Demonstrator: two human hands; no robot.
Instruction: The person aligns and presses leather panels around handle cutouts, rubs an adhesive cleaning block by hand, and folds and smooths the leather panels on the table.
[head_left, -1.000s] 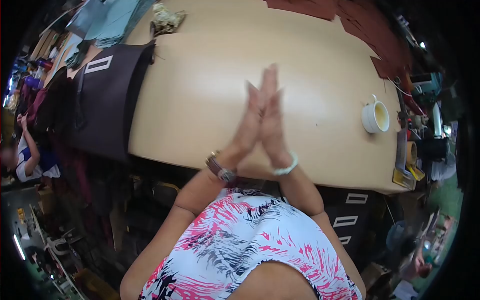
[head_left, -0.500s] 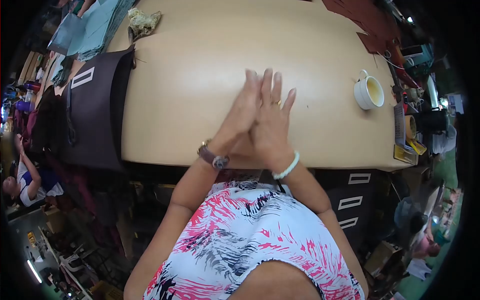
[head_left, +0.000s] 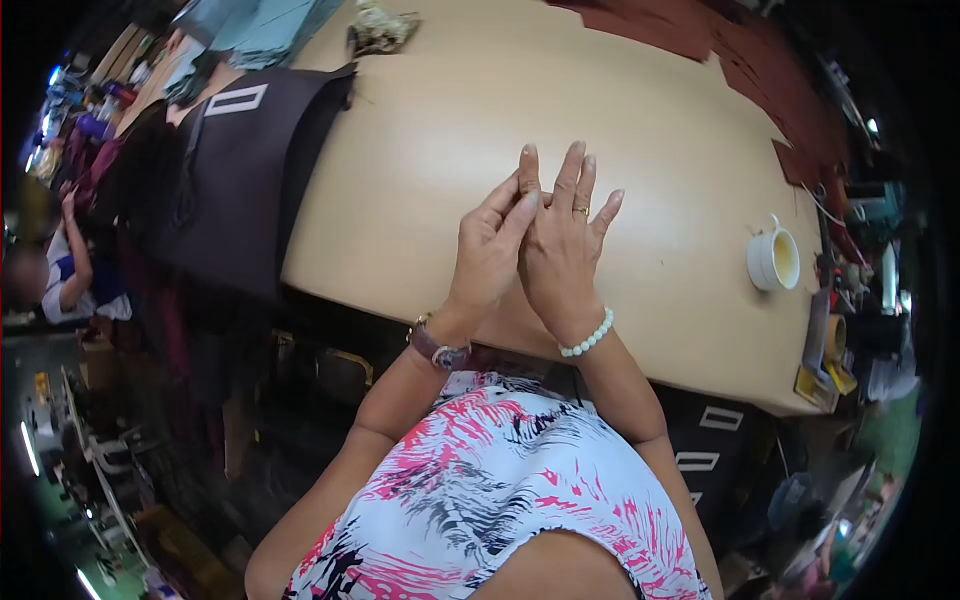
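My left hand (head_left: 487, 250), with a brown-strapped watch (head_left: 437, 345) at its wrist, is closed around the index finger (head_left: 529, 165) of my right hand, thumb on top. My right hand (head_left: 563, 255) is back upward, its other fingers stretched and spread. It wears a gold ring (head_left: 581, 211) and a pale bead bracelet (head_left: 589, 335). Both hands are above the tan tabletop (head_left: 430, 170). No tool or material shows in either hand.
A white cup (head_left: 765, 262) with yellowish liquid stands at the right. Dark bags (head_left: 235, 170) lie at the table's left, near a crumpled cloth (head_left: 384, 30). Dark red sheets (head_left: 640, 28) lie along the far edge. Another person (head_left: 75, 270) is at far left.
My hands were pressed together, blurred by motion; now my left fingers grip my right index finger. The view has turned, so the table appears tilted.
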